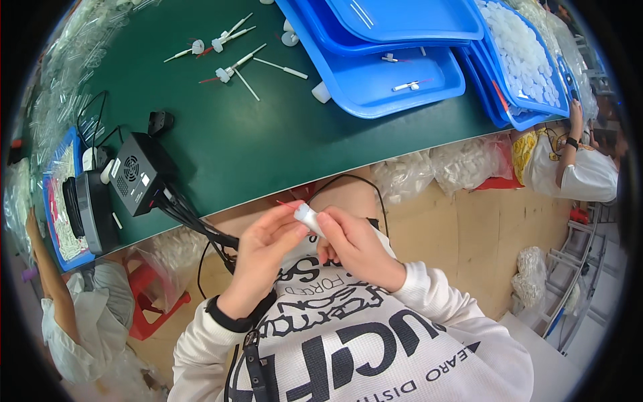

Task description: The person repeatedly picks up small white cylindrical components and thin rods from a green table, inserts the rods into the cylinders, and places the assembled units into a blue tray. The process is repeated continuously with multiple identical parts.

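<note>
Above my lap, just off the table's near edge, a short white plastic cylinder (pixel 310 219) is held between both hands. A thin red strip (pixel 289 204) sticks out of its upper left end. My left hand (pixel 268 242) is closed on that end with thumb and fingers. The right hand (pixel 356 242) pinches the lower right end, which its fingers partly hide. Across the table lie several white stick-like assemblies with round caps, one of them (pixel 226 74) with a red tip. A plain white rod (pixel 281 68) rests beside them, and a white cap (pixel 321 92) touches a blue tray.
Stacked blue trays (pixel 395 107) stand on the green table (pixel 221 147); the lower one holds two small assemblies. A blue tray of white pieces (pixel 519 60) is at right. A black box (pixel 137 174) with cables stands left. Co-workers sit on both sides. Clear tubes (pixel 80 67) lie far left.
</note>
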`<state>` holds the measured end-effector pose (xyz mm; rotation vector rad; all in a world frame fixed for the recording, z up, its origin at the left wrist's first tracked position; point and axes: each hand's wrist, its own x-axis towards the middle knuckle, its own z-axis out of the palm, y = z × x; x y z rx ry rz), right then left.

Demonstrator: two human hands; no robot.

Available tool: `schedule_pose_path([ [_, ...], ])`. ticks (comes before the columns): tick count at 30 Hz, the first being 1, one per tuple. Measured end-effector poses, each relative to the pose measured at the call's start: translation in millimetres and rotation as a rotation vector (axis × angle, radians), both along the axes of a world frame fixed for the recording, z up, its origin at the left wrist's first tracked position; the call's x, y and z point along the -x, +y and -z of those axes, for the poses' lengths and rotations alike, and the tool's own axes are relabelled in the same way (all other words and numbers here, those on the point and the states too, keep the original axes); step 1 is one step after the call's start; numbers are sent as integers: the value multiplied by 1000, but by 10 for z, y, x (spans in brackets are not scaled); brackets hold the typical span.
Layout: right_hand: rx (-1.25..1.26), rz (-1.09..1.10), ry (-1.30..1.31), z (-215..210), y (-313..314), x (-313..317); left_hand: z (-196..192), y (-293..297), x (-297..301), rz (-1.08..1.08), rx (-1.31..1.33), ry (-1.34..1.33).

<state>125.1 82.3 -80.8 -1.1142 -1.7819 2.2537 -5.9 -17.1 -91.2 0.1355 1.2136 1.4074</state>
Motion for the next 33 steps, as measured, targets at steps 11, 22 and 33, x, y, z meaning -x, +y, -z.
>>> schedule_pose_path([
  [11, 288, 102, 117, 300, -52, 84, 220, 184, 12, 35, -22, -129],
  [22, 258, 162, 187, 380, -154, 154, 261, 168, 87, 30, -41, -256],
  [33, -29, -29, -91, 147, 31, 180, 530, 41, 16, 7, -90, -357],
])
